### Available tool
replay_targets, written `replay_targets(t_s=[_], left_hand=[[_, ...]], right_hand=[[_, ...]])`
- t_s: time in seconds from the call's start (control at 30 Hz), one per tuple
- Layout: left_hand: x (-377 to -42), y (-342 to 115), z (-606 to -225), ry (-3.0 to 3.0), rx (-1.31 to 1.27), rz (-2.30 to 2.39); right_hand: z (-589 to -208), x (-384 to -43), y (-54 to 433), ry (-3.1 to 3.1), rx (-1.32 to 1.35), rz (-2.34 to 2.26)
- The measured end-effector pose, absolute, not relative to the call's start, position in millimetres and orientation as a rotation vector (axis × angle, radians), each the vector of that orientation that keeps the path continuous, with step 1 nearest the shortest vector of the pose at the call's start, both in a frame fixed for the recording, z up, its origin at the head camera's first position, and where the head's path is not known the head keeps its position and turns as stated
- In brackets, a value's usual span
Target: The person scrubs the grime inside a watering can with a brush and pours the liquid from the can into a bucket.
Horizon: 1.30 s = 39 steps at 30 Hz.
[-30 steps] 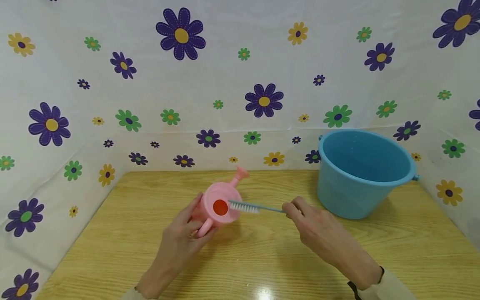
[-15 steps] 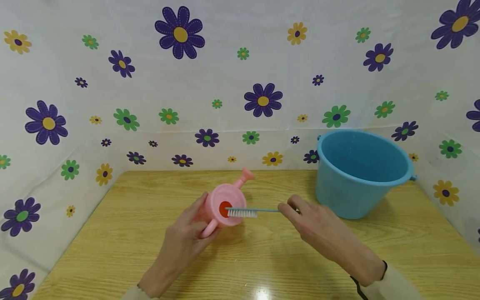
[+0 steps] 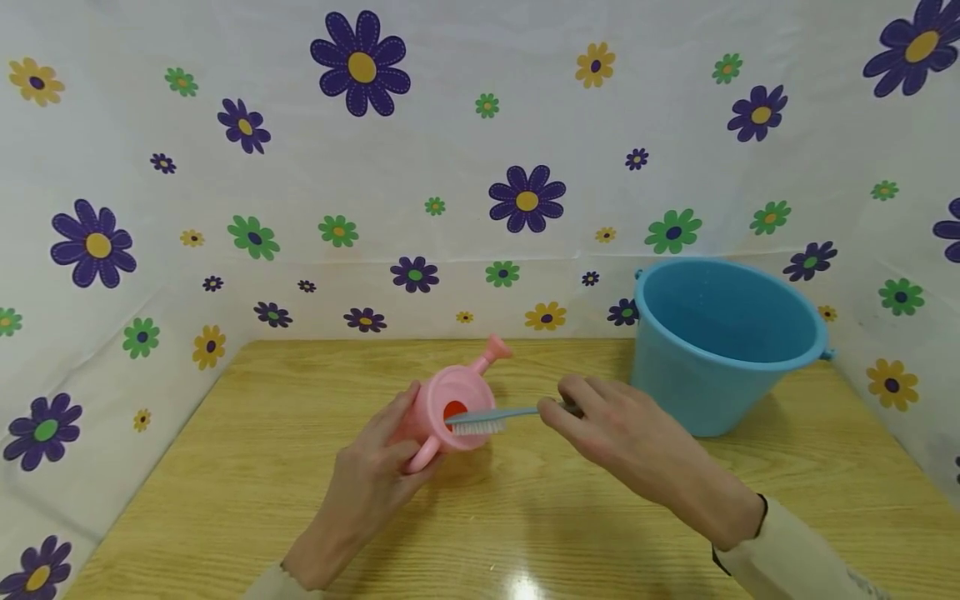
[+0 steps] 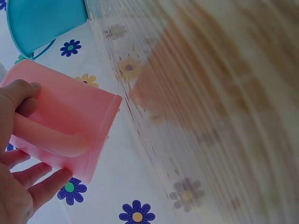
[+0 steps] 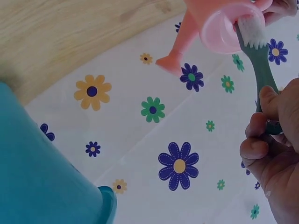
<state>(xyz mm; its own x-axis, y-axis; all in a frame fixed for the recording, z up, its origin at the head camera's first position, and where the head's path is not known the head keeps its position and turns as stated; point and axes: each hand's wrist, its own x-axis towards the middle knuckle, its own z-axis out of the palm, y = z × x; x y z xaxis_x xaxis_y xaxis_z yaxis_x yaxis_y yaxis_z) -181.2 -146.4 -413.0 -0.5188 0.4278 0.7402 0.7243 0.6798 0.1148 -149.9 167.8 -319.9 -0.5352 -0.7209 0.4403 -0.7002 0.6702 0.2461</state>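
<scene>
A pink toy watering can is tilted with its opening toward me, its spout pointing up and right. My left hand grips it by the handle and side; the left wrist view shows thumb and fingers about the pink handle. An orange-red round patch shows inside at the bottom. My right hand holds a blue-grey brush by its handle, pinched between thumb and fingers in the right wrist view. The white bristles face down, and the brush head reaches into the can's mouth.
A large blue bucket stands at the right rear of the wooden table, close beyond my right hand. A white cloth with printed flowers rises behind and at both sides of the table.
The watering can has shifted slightly right. The brush has moved left from the can's rim into its opening, my right hand moving left with it.
</scene>
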Motion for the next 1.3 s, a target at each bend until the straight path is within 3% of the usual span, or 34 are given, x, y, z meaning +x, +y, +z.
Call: replay_targets(t_s=[0.57, 1.3], left_hand=[[-182.8, -137.8, -416.8, -2.231, -0.868, -0.568], [-184.5, -129.5, -416.7, -2.270, -0.835, -0.531]], right_hand=[[-312.5, -157.4, 157.1, -2.418, 1.166, -0.050], [-338.8, -168.8, 145.8, -2.442, 1.165, 0.271]])
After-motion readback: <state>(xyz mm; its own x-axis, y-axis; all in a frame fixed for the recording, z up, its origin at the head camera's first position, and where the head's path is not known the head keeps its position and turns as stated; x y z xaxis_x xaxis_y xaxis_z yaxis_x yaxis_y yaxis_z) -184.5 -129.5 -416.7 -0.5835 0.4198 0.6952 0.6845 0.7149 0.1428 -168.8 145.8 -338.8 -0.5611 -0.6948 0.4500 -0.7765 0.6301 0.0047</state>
